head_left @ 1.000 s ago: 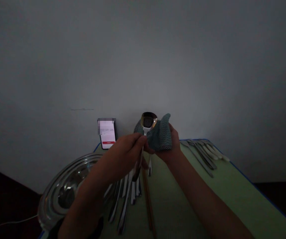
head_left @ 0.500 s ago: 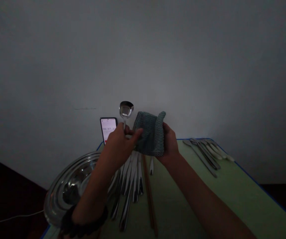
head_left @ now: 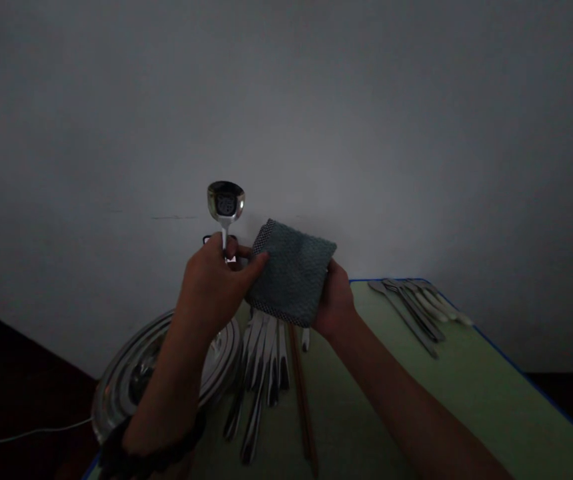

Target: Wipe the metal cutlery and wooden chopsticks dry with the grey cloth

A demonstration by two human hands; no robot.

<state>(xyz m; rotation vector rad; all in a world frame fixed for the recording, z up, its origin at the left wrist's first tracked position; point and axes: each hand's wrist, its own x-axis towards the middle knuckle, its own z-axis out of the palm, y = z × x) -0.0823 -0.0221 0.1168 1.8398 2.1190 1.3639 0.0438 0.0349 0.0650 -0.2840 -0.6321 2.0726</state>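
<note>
The left hand (head_left: 211, 288) has its grip closed round the handle of a spoon (head_left: 225, 200), held upright over the far left of the desk (head_left: 416, 393). The right hand (head_left: 335, 303) grips a folded teal cloth (head_left: 291, 272) just right of the spoon, above loose cutlery (head_left: 266, 360).

A spoon (head_left: 225, 201) stood upright in the left hand (head_left: 211, 287), just left of a cloth (head_left: 291, 272) in the right hand (head_left: 334, 303). On the desk (head_left: 416, 400) below, a bowl (head_left: 131, 380) sat at left, loose cutlery (head_left: 261, 360) beside it, and another cutlery group (head_left: 411, 303) far right.

Teal waffle-textured cloth (head_left: 291, 272), silver spoon (head_left: 225, 202), green table (head_left: 416, 393) edged blue.
</note>
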